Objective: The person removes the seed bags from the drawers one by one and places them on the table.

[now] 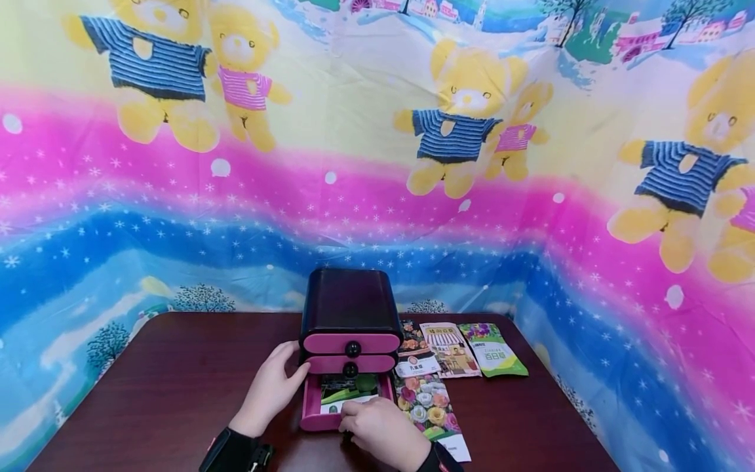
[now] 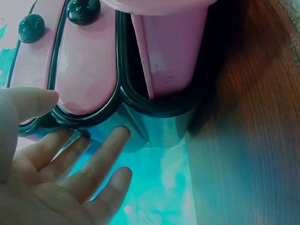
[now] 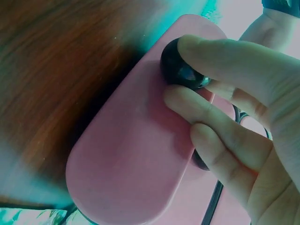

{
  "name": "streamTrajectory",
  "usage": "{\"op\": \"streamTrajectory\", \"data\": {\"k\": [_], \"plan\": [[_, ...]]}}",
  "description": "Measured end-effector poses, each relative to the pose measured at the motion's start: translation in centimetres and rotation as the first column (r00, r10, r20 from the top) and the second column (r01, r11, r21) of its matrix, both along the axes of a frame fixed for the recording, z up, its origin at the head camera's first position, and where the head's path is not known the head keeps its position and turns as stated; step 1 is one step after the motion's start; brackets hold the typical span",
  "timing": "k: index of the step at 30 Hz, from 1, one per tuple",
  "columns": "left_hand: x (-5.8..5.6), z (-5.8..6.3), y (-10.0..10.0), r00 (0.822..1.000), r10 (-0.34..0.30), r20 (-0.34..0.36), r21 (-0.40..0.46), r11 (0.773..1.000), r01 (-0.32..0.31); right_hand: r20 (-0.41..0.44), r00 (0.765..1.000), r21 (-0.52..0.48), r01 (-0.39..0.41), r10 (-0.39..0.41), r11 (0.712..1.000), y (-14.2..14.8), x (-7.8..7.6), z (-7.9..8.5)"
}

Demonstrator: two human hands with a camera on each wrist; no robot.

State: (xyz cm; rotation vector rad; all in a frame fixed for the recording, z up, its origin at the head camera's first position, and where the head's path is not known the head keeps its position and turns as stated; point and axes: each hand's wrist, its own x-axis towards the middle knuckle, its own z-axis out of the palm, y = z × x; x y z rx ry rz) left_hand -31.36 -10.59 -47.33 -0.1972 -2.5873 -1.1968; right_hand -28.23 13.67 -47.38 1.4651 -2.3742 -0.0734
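Note:
A small black cabinet [image 1: 352,298] with pink drawers stands on the table. Its bottom drawer [image 1: 312,406] is pulled out, while the two above sit closed. Inside the open drawer lies a packet with a green and white print [image 1: 333,396]. My right hand [image 1: 383,426] is at that drawer's front, its thumb and fingers pinching the round black knob [image 3: 176,63]. At the cabinet's left side is my left hand [image 1: 274,383], its fingers [image 2: 101,164] extended along the side and the thumb near the front edge of the middle drawer [image 2: 86,65].
Right of the cabinet lie several printed flower packets: a dark one [image 1: 415,351], a beige one [image 1: 451,351], a green one [image 1: 494,354] and a rose-covered one [image 1: 430,406] nearer the front. A patterned curtain [image 1: 354,196] hangs behind the brown table [image 1: 177,387].

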Motion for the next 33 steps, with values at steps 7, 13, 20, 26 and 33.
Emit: {"op": "streamTrajectory", "data": {"k": [7, 13, 20, 26, 33], "plan": [[0.02, -0.06, -0.01, 1.000, -0.002, 0.019, 0.013, 1.000, 0.002, -0.043, 0.998, -0.022, -0.040, 0.039, 0.999, -0.14, 0.18, -0.16], [-0.03, -0.06, -0.03, 1.000, -0.002, 0.007, 0.016, 1.000, 0.002, -0.084, 0.995, -0.005, -0.049, 0.049, 0.999, -0.29, 0.28, -0.26], [-0.02, -0.07, -0.01, 1.000, -0.001, 0.004, 0.011, 1.000, 0.001, -0.109, 0.993, 0.037, -0.042, 0.046, 0.998, -0.26, 0.37, -0.16], [-0.05, -0.17, 0.02, 1.000, 0.003, -0.008, 0.012, 1.000, -0.003, -0.074, 0.996, 0.038, -0.039, 0.041, 0.999, -0.22, 0.38, -0.19], [-0.02, -0.17, -0.01, 1.000, 0.006, 0.000, 0.009, 1.000, -0.006, 0.007, 0.999, 0.031, -0.032, 0.032, 0.999, -0.13, 0.44, -0.16]]}}
